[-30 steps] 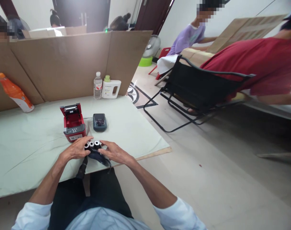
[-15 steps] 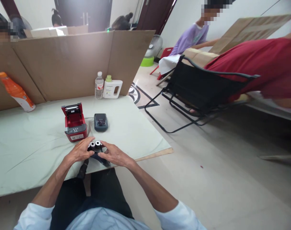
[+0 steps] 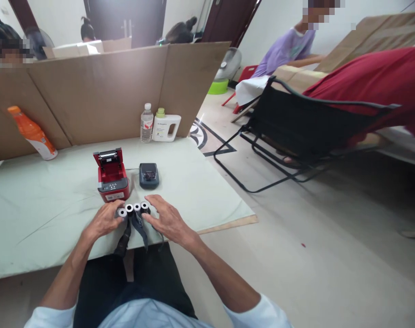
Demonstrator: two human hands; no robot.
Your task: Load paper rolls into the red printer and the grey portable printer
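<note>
Several small rolls [image 3: 129,208] with white ring-shaped ends and dark strips trailing from them stand side by side near the table's front edge. My left hand [image 3: 105,219] is closed around the leftmost roll [image 3: 122,212], thumb and fingers on its sides. At the other end of the row, my right hand [image 3: 168,219] has thumb and forefinger spread on either side of the rightmost roll [image 3: 145,206]; firm contact is hard to make out. Just behind the rolls sits a red and black label printer [image 3: 112,180] with its lid up.
A dark grey device [image 3: 149,175] is right of the printer. Along the cardboard screen [image 3: 108,91] stand an orange bottle [image 3: 34,134], a water bottle [image 3: 146,125] and a white jug [image 3: 165,127]. A black folding chair [image 3: 296,123] and people are to the right.
The rolls, bunched between both hands before, are now spread in a row with more of them visible. My hands have moved apart. The whole view has shifted slightly.
</note>
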